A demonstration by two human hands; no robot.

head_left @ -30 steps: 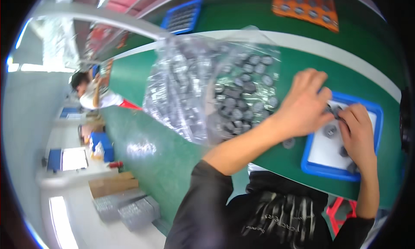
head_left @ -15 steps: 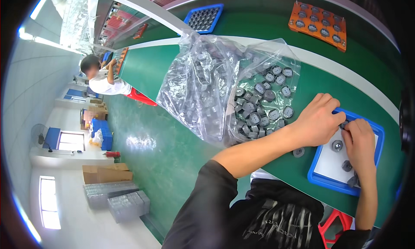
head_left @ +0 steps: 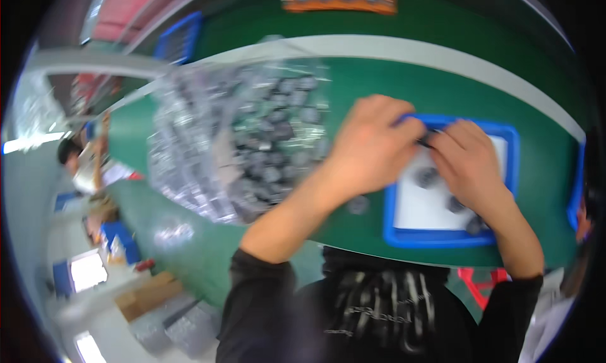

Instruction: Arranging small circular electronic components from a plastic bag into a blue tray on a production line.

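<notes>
Over the far left corner of a shallow blue tray point(head_left: 390, 219), my two hands meet with fingertips pinched together. Between them is a small dark grey part point(head_left: 430, 138), blurred and mostly covered by the fingers. My left hand point(head_left: 377, 143) grips it from the left, and my right hand point(head_left: 468, 164) holds its other side. White lining point(head_left: 410, 205) covers the tray's bottom. On it lie a round grey part point(head_left: 427, 177), another grey part point(head_left: 455, 204) beside my right wrist, and a darker one point(head_left: 475, 224) at the near edge.
A clear plastic bag point(head_left: 189, 136) spills many grey round parts point(head_left: 271, 155) on the green table, left of my arm. One loose part point(head_left: 358, 204) lies beside the tray. Beyond the pale rail point(head_left: 379, 46) are an orange tray point(head_left: 341, 3) and a blue tray point(head_left: 178, 40). A person point(head_left: 88, 164) sits far left.
The view has swung right, so the bag, trays and table appear farther left and are blurred. My hands stay together over the tray's far side, still pinching the small part.
</notes>
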